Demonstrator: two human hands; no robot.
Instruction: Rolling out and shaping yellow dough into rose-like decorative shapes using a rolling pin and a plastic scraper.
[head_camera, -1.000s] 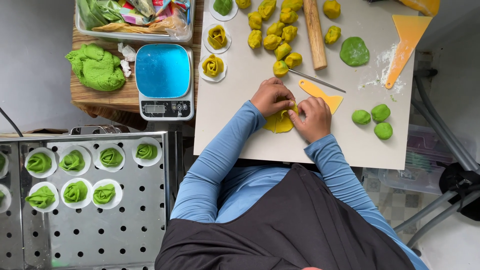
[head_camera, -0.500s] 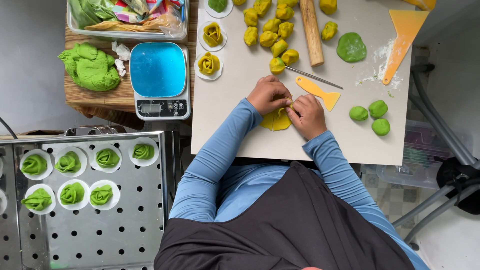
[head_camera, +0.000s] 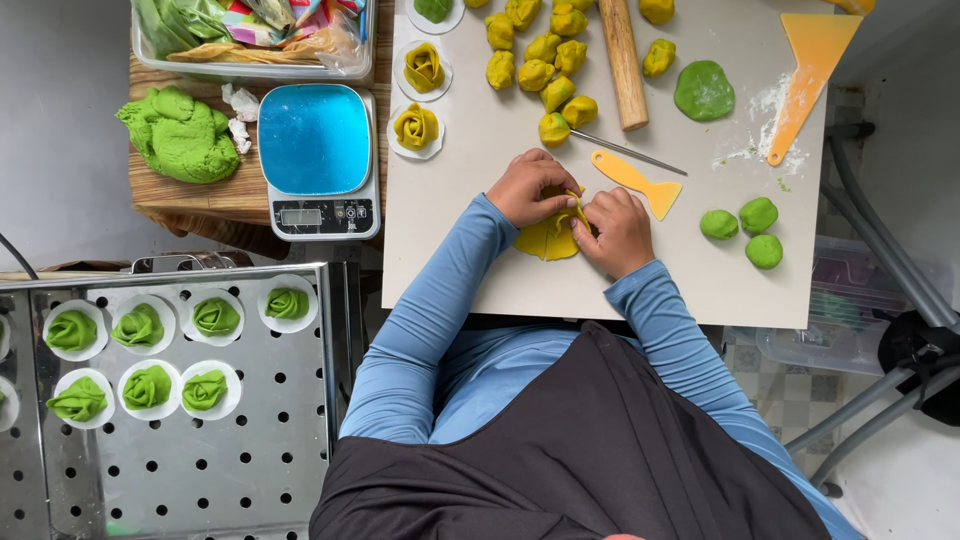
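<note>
Both hands meet over flat rounds of yellow dough (head_camera: 545, 240) on the pale work board (head_camera: 700, 290). My left hand (head_camera: 532, 188) pinches the dough's upper edge from the left. My right hand (head_camera: 616, 230) folds it from the right, fingers closed on the same piece. A small yellow scraper (head_camera: 632, 180) and a thin metal rod (head_camera: 625, 152) lie just beyond my right hand. Three green dough balls (head_camera: 745, 228) sit to the right.
Several yellow dough lumps (head_camera: 545, 60), a wooden rolling pin (head_camera: 622, 62), a flat green disc (head_camera: 704, 90) and an orange scraper (head_camera: 805, 80) lie farther up the board. Two yellow dough roses (head_camera: 417, 127) stand beside a blue scale (head_camera: 317, 160). Green roses (head_camera: 140, 325) fill a perforated steel tray (head_camera: 200, 470).
Both hands keep working the same yellow dough, with the fingers shifting slightly along its edge. The view has drifted a little.
</note>
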